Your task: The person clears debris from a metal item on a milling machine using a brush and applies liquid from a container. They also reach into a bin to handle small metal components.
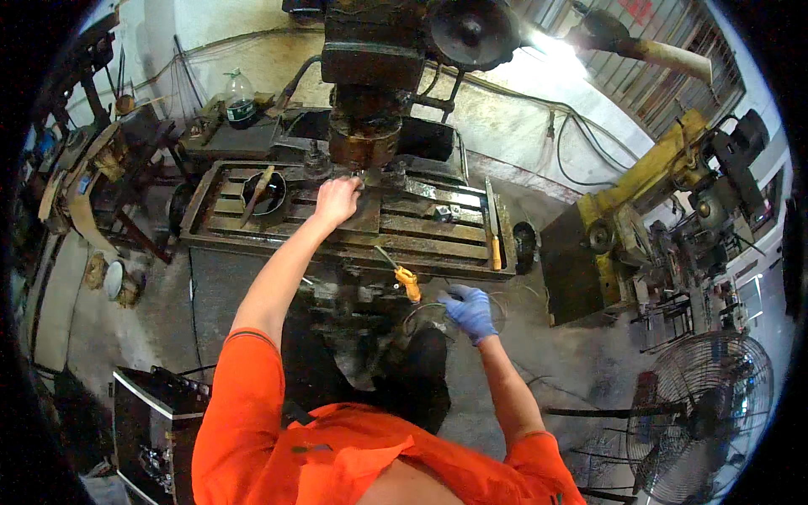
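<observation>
we stand at a slotted tabletop (446,247), our bare left hand (338,199) near the machine's spindle (364,139), its grip hidden; our blue-gloved right hand (470,313), partly curled, its hold unclear to us, hovers right of a yellow air gun (407,282) at the near edge.

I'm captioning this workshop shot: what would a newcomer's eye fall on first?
Probably the orange shirt across the bottom, then the blue-gloved right hand, right of centre, and the bare left hand at the slotted table. The dark machine looms top centre, the yellow air gun sits mid-picture, and a big fan fills the lower right.
</observation>
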The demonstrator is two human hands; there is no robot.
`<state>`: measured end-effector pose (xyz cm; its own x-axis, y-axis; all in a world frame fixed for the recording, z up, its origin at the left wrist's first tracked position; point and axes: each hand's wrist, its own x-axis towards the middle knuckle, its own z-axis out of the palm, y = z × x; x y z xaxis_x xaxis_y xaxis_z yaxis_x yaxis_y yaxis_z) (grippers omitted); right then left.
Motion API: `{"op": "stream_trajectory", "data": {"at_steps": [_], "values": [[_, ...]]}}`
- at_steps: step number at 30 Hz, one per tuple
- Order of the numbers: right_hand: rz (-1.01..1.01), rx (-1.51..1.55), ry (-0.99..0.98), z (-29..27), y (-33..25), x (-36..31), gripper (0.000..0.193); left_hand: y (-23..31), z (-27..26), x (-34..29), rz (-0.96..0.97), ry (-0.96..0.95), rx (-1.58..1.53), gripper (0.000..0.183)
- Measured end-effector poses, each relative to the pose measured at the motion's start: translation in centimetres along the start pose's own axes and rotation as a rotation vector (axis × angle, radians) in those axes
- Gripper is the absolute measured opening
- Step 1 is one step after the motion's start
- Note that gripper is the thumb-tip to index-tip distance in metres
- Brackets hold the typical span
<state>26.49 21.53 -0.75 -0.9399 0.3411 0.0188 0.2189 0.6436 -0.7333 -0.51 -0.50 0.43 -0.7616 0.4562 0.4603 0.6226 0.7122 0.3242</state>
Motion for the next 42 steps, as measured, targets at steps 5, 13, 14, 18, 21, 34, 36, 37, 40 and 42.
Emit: {"op": "stream_trajectory", "data": {"at_steps": [5,13,14,18,21,34,36,37,40,42], "values": [[0.044,0.041,0.129,-6.8,-0.8,-0.9,0.026,0.5,0.4,0.4,-0.112,0.085,0.002,0.022],[-0.679,0.154,0.795,-27.2,-16.7,6.9,0.028,-0.3,0.2,1.0,-0.253,0.089,0.054,0.038],[-0.929,0.626,0.546,-28.2,-21.1,7.1,0.035,-0.9,0.0,0.9,-0.276,0.083,0.068,0.038],[-1.073,0.564,0.5,-31.1,-27.4,4.6,0.034,1.0,0.1,1.8,-0.289,0.021,0.031,0.041],[-1.018,0.806,0.603,-26.5,-25.9,4.2,0.033,-0.4,0.0,1.3,-0.327,0.025,0.056,0.041],[-1.001,0.677,0.758,-17.1,-19.7,1.6,0.036,-1.7,-2.4,-0.3,-0.194,0.076,-0.114,0.035],[-1.042,0.68,0.695,-16.8,-17.8,1.6,0.035,-2.9,-4.9,-2.0,-0.128,0.057,-0.155,0.032],[-1.005,0.669,0.733,-16.7,-17.3,1.3,0.034,-2.3,-7.4,-3.1,-0.139,0.035,-0.169,0.032],[-0.98,0.633,0.797,-16.6,-17.0,1.5,0.034,-4.5,-12.7,-6.8,-0.194,0.159,0.07,0.042],[-0.986,0.668,0.83,-16.1,-17.7,1.6,0.034,-6.0,-14.9,-8.6,-0.289,0.111,0.212,0.043]]}}
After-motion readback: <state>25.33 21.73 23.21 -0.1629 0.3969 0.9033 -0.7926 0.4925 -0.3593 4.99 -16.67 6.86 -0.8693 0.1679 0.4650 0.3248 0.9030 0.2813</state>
